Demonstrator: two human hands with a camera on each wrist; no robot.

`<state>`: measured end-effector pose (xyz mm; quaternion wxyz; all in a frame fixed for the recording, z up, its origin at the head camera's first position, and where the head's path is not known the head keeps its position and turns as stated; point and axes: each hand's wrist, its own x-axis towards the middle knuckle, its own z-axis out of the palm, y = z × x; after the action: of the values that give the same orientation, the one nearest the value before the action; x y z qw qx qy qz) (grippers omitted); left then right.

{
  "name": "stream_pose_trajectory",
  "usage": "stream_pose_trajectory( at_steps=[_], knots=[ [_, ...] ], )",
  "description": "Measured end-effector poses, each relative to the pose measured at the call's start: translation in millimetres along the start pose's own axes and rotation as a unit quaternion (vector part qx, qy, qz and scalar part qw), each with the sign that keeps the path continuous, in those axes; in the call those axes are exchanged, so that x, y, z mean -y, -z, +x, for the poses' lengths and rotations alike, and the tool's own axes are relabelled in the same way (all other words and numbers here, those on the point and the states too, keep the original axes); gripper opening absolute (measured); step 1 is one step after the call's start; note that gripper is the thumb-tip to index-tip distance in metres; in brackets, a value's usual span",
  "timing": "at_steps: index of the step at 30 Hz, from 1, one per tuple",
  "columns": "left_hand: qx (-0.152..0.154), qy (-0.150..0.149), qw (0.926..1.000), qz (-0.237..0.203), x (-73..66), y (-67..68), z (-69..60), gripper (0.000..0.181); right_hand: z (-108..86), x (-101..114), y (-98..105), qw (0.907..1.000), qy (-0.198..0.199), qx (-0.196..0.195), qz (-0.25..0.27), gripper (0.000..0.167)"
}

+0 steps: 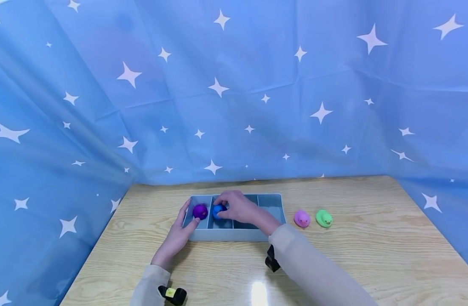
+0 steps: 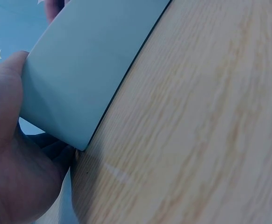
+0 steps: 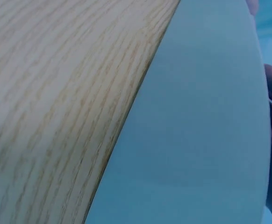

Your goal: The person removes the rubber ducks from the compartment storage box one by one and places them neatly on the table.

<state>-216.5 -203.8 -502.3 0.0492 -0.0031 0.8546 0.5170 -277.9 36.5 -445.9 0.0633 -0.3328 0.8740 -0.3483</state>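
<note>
A light blue divided box lies lengthwise on the table. My left hand grips its left end, with the thumb at the front corner and the fingers along the left side. In the left wrist view, this hand wraps round the corner of the box wall. A round purple toy sits in the leftmost compartment, near that thumb. My right hand reaches over the box and pinches a round blue toy in the second compartment from the left. Part of the blue toy is hidden by the fingers.
A pink rubber duck and a green rubber duck stand on the wooden table, right of the box. A blue curtain with white stars hangs behind the table and at both sides.
</note>
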Motion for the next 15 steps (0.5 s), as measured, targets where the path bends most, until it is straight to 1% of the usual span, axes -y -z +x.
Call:
stream_pose_trajectory(
  at_steps=[2, 4, 11, 15],
  knots=[
    [0.001, -0.001, 1.0, 0.0, -0.4, -0.1, -0.3, 0.073, -2.6, 1, 2, 0.9997, -0.004, -0.007, 0.024, 0.029],
    [0.002, 0.0, 1.0, -0.001, -0.9, 0.1, -0.6, 0.073, -5.0, 3, 4, 0.9994, -0.008, -0.009, 0.034, 0.03],
    [0.007, 0.005, 1.0, 0.001, -1.8, 1.6, -0.9, 0.074, -9.3, 10, 7, 0.9995, 0.001, -0.008, 0.029, 0.03],
    [0.007, 0.003, 1.0, 0.001, -1.7, 1.1, -1.0, 0.074, -16.0, 14, 13, 0.9995, 0.009, -0.014, 0.029, 0.03]
  ],
)
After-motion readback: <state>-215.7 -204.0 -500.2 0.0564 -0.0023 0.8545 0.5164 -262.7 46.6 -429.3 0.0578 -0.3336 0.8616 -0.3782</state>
